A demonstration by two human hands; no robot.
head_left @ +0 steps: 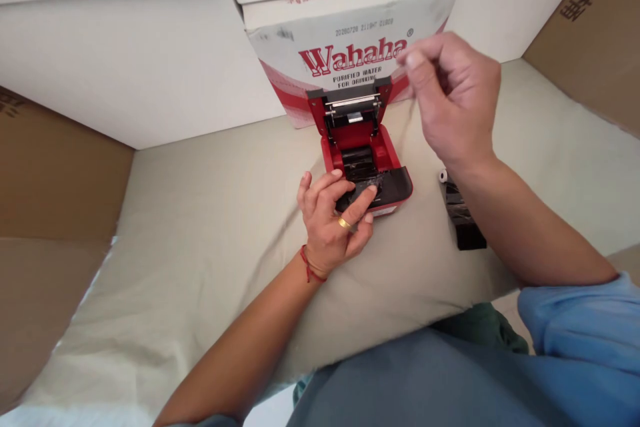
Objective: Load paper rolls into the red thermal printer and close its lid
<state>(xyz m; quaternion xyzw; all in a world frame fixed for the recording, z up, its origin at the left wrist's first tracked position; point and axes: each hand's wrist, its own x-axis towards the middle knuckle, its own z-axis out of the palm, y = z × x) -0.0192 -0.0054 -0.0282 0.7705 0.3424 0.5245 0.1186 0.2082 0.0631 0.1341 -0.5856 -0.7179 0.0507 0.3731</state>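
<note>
The left hand [327,219], fingers loosely spread, rested on the red device [356,136], likely steadying it. The right hand [460,99] pinched above, any hold unclear.

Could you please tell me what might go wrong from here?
The raised lid might drop onto the left hand, which rests on the front of the open red machine. The shiny black film inside looks wrinkled, so it might crease further or shift. The black roll on the cloth appears close to the right forearm, which might knock it.
</note>
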